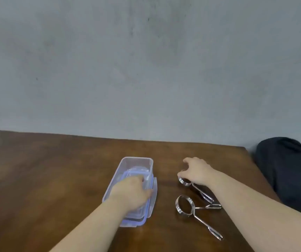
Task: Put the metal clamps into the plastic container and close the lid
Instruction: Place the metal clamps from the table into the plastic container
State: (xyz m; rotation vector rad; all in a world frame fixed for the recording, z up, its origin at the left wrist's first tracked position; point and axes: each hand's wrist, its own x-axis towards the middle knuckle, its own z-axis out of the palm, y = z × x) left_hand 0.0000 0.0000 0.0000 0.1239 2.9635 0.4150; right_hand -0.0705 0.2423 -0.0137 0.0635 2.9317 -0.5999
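Note:
A clear plastic container [137, 161] with a blue-edged lid [152, 199] lying askew across it stands on the brown table [46, 170]. My left hand [129, 191] rests on the lid, fingers closed over its right edge. Two metal spring clamps lie to the right. The far clamp [186, 181] has its coil under the fingertips of my right hand [196, 171], which touches it with fingers spread. The near clamp [185, 205] lies free, its handles pointing right and toward me.
A dark cloth bundle [289, 171] sits past the table's right edge. A grey wall [146, 60] stands right behind the table.

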